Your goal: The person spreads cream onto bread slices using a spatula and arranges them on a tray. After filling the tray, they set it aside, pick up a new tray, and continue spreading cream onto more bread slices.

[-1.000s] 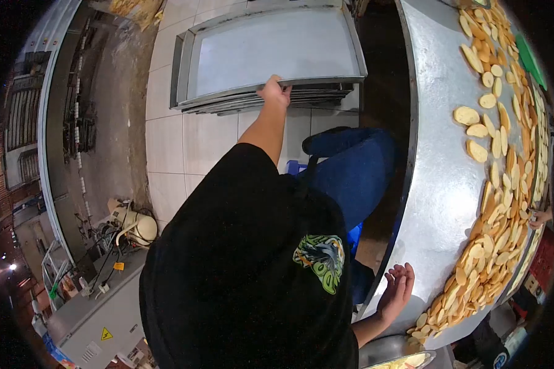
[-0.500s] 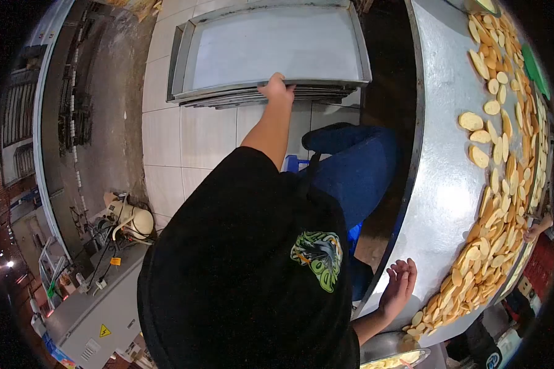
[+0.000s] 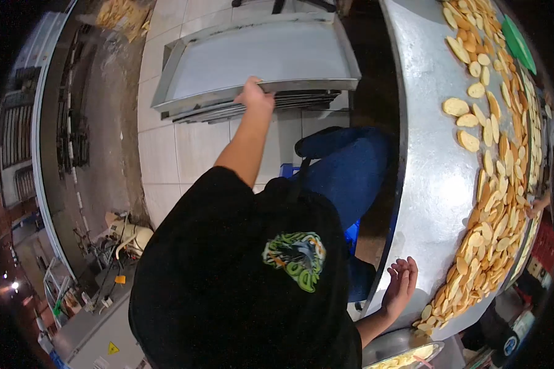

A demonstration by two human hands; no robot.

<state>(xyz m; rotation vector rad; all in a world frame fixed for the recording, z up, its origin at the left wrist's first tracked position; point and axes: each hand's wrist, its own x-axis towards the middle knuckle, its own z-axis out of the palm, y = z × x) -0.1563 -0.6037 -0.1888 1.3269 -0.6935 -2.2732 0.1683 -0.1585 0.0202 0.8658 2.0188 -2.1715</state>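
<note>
My left hand [image 3: 255,95] grips the near rim of a shallow rectangular metal tray [image 3: 258,58], thumb over the edge and fingers below. This tray tops a stack of similar trays [image 3: 228,112] on the floor, and its near left corner stands off the ones beneath. My right hand [image 3: 402,286] hovers at or rests on the near edge of the metal table [image 3: 434,184], fingers loosely curled and apart, holding nothing. Beyond it, a long heap of oval bread slices [image 3: 483,246] covers the table's far side. A few slices [image 3: 458,107] lie loose nearer me.
A metal bowl [image 3: 434,347] with pale yellow contents sits by my right forearm. A green plastic item [image 3: 518,44] lies at the table's far end. Another person's hand [image 3: 540,203] is across the heap. On the left stand a grey cabinet [image 3: 104,332] and a beige machine [image 3: 132,237].
The top tray has tilted and shifted slightly against the stack, with my left hand still on its rim. The whole view has swung a little. My right hand stays at the table edge.
</note>
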